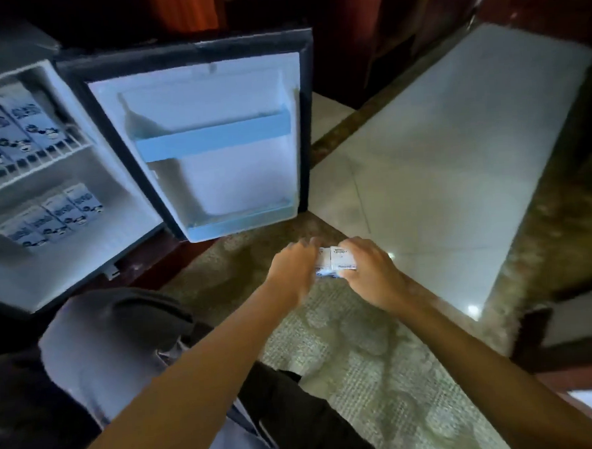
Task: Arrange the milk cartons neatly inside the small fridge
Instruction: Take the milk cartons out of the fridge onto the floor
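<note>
From the head view, the floor is pale glossy tile (439,168) framed by a brown marbled border (546,245). A light, textured mat (364,375) lies nearest the person. Dark wooden furniture edges the room at the back and on the right. Grey clothing (105,337) over a bent leg fills the lower left.

The small fridge (89,173) stands at the left on the floor, its door (195,92) swung wide open toward the camera. The door has two blue-fronted racks, an upper rack (214,139) and a lower rack (243,222). Inside the fridge, a white wire shelf (27,166) carries a row of upright milk cartons (18,125) set side by side. On the fridge bottom below it stands a second row of cartons (50,216), four of them, pushed toward the back.

Over the mat, in front of the door's lower edge, both hands meet on the held cartons (334,261) — small white packs, seemingly two pressed together. The left hand (290,269), blurred, grips their left side. The right hand (369,268) curls its fingers over the right side. These cartons are outside the fridge — well apart from both rows.
</note>
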### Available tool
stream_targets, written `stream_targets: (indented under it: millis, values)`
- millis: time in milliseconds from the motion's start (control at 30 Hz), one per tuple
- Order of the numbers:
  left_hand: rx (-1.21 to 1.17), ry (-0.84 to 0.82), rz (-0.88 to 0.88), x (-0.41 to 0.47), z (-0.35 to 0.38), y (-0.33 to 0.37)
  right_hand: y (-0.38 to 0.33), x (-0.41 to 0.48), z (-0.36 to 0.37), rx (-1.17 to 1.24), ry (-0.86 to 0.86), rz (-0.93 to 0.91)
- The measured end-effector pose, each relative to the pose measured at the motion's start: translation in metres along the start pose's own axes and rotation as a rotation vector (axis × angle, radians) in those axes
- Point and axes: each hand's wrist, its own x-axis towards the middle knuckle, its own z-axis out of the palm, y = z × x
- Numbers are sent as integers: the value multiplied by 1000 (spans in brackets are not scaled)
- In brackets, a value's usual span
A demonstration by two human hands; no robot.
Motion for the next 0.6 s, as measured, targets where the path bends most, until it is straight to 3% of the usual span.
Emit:
stream_targets:
  millis: [133, 367, 600]
  values:
    - [89, -115, 101, 14, 40, 46, 50, -29, 17, 42, -42, 196]
    - [236, -251, 253, 13, 97, 83, 117, -71, 96, 78, -195, 335]
    - [182, -401, 229, 7, 135, 83, 141, -102, 181, 189, -297, 472]
